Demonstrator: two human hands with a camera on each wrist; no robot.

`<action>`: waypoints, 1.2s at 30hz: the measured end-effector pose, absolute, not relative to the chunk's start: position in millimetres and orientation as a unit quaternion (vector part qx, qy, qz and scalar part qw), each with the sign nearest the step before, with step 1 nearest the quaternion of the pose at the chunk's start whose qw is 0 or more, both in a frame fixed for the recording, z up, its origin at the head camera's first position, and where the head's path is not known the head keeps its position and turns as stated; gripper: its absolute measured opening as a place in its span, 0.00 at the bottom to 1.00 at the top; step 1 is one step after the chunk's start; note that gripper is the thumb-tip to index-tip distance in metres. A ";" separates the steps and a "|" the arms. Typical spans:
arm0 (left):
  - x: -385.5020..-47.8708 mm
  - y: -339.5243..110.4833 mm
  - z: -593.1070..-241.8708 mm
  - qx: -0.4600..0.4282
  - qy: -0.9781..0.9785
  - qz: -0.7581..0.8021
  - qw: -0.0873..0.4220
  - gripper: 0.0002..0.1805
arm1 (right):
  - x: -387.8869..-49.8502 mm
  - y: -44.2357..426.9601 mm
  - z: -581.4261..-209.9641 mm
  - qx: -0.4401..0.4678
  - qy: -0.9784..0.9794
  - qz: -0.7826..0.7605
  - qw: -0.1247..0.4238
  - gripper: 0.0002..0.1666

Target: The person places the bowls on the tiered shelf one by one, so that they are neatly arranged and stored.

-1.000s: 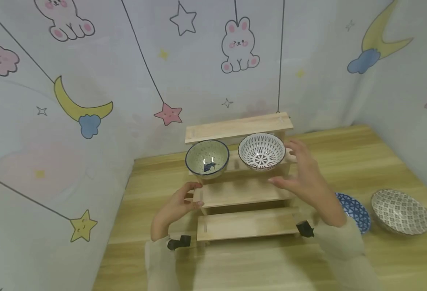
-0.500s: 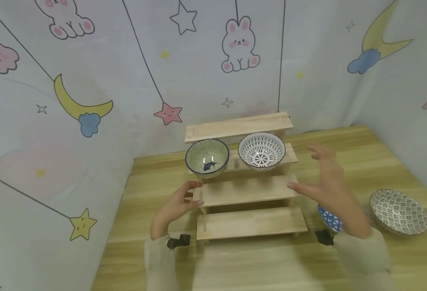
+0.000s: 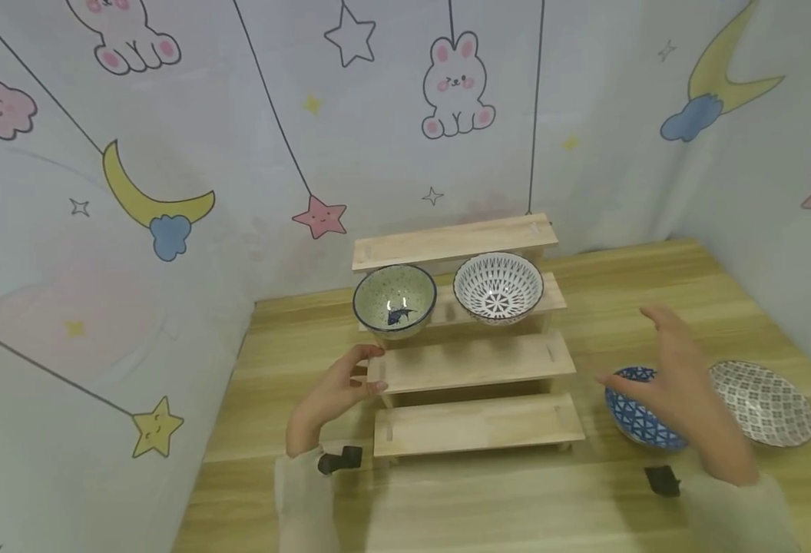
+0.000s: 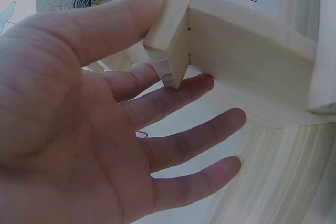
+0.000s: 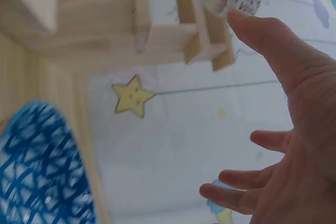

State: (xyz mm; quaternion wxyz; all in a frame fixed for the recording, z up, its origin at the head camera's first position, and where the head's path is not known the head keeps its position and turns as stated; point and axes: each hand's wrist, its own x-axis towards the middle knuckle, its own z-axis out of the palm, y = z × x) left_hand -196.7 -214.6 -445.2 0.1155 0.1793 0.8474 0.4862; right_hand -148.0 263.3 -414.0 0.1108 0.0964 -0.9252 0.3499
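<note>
A pale wooden rack [image 3: 475, 365] has several stepped boards. On its second-highest board stand a green speckled bowl [image 3: 395, 301] at the left and a white bowl with dark marks [image 3: 498, 287] to its right. My left hand [image 3: 332, 395] pinches the left end of a lower board between thumb and fingers; in the left wrist view the thumb lies over the board end [image 4: 170, 35] and the fingers are beneath. My right hand [image 3: 685, 392], empty with thumb and fingers spread, hovers over the blue patterned bowl [image 3: 637, 415], partly covering it. The right wrist view shows that bowl [image 5: 44, 171] at lower left.
A grey-and-white patterned bowl [image 3: 765, 403] sits on the wooden table [image 3: 488, 507] at the far right, beyond my right hand. Behind the rack hangs a white cloth wall [image 3: 392, 146] with cartoon prints, and similar cloth stands at both sides.
My right hand has moved from beside the white bowl, right and toward the table front, to the blue bowl. The left hand keeps its place on the rack; the bowls stand as before.
</note>
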 end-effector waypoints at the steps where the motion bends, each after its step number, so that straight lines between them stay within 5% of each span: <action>1: -196.8 -214.5 -445.4 0.178 0.847 0.486 0.117 0.30 | -147.0 267.0 -418.2 0.094 -0.928 0.343 0.110 0.71; 15: -194.5 -214.7 -444.4 0.173 0.845 0.493 0.116 0.29 | -128.2 292.0 -468.6 0.042 -0.961 0.265 0.068 0.78; 36: -195.8 -214.0 -444.3 0.180 0.845 0.489 0.117 0.29 | -116.6 303.2 -493.6 0.027 -0.968 0.244 0.048 0.76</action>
